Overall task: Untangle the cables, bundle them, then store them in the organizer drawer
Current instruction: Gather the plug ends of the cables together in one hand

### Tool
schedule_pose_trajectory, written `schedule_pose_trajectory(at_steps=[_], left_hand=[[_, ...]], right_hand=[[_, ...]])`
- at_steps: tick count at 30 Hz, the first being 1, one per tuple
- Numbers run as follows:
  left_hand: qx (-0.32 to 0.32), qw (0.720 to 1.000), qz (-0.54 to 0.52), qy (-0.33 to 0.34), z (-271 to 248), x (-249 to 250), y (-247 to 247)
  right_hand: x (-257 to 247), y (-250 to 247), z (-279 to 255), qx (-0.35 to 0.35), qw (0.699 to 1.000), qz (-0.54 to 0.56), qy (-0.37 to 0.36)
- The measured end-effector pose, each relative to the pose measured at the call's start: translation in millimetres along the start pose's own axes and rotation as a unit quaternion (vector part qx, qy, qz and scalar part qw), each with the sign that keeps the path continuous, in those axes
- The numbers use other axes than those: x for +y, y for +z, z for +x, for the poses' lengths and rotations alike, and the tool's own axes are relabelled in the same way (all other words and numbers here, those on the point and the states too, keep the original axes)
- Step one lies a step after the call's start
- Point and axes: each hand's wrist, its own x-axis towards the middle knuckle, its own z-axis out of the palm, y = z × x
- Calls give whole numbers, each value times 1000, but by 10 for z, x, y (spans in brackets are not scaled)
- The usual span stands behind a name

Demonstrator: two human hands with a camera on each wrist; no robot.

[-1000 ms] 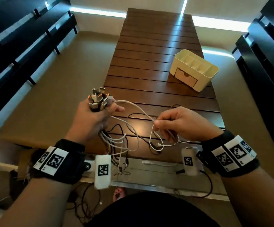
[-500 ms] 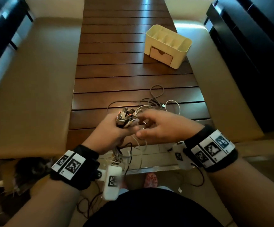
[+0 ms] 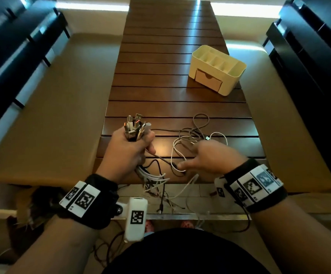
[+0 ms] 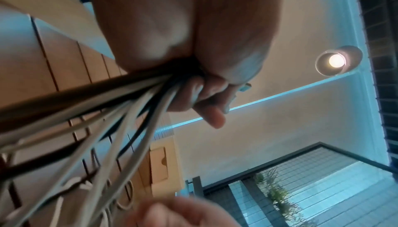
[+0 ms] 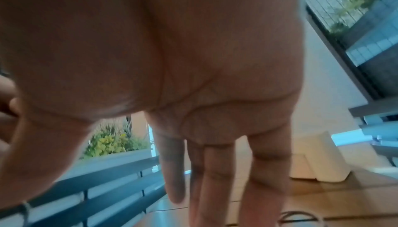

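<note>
Left hand [image 3: 129, 149] round cables [image 3: 135, 127] (plug ends upward)

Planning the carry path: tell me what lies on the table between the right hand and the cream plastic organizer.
In the head view, loose grey and white cable loops lie just beyond the right hand; past them, bare brown slatted table reaches the cream plastic organizer.

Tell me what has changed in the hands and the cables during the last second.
The right hand let go of the white cable it pinched, went to the left hand, then drew back to the right; its fingers are now straight above the loose cables. The left hand still grips the bundle of plugs. The organizer stayed put, its drawer closed.
</note>
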Motion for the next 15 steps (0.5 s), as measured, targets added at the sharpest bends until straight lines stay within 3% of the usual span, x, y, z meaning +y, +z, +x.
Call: schedule_pose_trajectory(at_steps=[2,5,9,12,13,15], left_hand=[[3,999,-40,4,-25,33,130],[9,996,-83,19,-10,106,307],[3,995,-96,15,30,162,366],[1,995,-98,-8,13,116,322],[1,995,-96,-13,16,103,308],[4,995,-100,-18,32,97,292]], right_hand=[[-59,-39,-7,0,992,97,-78],[-241,55,-39,-55,963,189,-185],[-253,164,50,-152,947,196,-206],[-53,55,107,-231,906,276,-225],[47,12,127,-225,899,300,-228],[272,-58,218,-148,905,342,-207]])
